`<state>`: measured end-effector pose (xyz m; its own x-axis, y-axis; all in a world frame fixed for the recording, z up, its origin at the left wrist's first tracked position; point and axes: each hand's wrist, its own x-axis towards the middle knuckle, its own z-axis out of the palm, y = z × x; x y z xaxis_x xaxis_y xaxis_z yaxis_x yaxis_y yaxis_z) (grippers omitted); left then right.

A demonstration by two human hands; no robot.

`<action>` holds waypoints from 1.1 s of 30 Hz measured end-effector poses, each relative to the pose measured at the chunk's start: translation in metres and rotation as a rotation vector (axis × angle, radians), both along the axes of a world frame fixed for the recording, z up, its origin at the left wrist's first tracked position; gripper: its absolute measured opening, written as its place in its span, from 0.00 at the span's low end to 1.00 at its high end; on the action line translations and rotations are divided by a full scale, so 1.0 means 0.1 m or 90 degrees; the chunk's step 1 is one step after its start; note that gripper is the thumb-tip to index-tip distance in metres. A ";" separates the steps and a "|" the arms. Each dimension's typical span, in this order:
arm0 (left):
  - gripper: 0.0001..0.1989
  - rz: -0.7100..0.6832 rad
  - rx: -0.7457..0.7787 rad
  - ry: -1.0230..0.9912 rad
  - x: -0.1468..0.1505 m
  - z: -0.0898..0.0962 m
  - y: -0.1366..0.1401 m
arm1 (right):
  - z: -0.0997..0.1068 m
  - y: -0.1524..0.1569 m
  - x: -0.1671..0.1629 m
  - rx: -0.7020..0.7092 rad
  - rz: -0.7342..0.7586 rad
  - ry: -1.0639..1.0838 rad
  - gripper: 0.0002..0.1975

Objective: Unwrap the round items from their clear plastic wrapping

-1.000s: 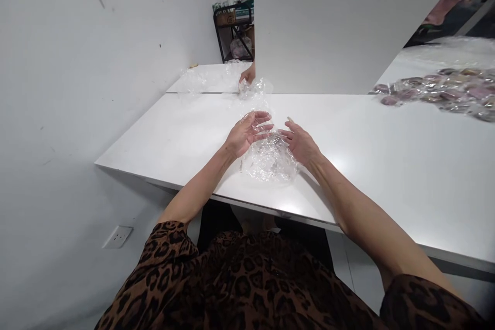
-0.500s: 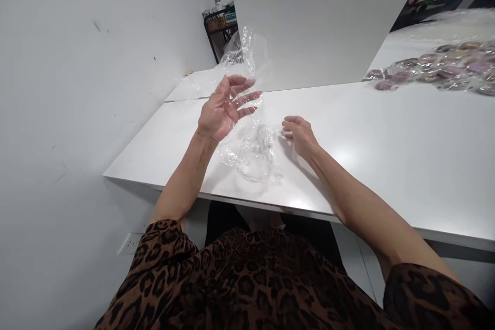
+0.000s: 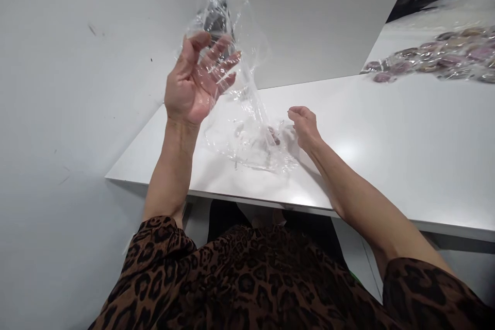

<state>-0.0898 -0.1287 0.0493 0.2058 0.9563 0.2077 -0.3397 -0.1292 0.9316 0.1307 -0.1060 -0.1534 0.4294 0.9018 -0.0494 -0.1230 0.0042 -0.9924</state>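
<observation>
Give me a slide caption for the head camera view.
Open left hand at clear, crumpled plastic film trailing onto a glossy white, straight-edged table, curled right hand close by.

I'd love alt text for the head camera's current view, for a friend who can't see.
A person's left hand is raised, fingers spread, against clear plastic trailing down to a white table. The right hand, fingers curled, is beside the plastic's lower part; wrapped pieces lie farther right.
</observation>
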 end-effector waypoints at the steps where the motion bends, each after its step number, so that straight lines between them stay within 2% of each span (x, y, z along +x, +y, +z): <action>1: 0.24 -0.011 0.016 -0.002 -0.01 0.05 -0.01 | 0.02 -0.01 0.00 0.010 -0.006 -0.002 0.11; 8: 0.28 -0.075 0.072 -0.017 0.03 0.33 -0.13 | 0.08 -0.05 -0.01 0.077 -0.004 -0.023 0.09; 16: 0.29 -0.140 0.155 -0.011 -0.14 0.44 -0.07 | 0.10 -0.11 -0.08 0.101 0.092 -0.069 0.05; 20: 0.29 -0.103 0.206 0.011 -0.33 0.42 -0.02 | 0.10 -0.16 -0.10 0.127 0.198 -0.163 0.07; 24: 0.35 -0.095 0.192 0.003 -0.57 0.37 -0.02 | 0.03 -0.19 -0.17 0.123 0.286 -0.335 0.08; 26: 0.37 -0.098 0.181 -0.010 -0.72 0.32 -0.04 | -0.02 -0.19 -0.22 0.129 0.325 -0.419 0.13; 30: 0.31 -0.017 0.136 -0.022 -0.96 0.17 -0.05 | -0.11 -0.18 -0.33 0.126 0.424 -0.533 0.17; 33: 0.27 0.027 0.093 -0.037 -1.07 0.03 -0.05 | -0.13 -0.15 -0.39 0.095 0.433 -0.591 0.18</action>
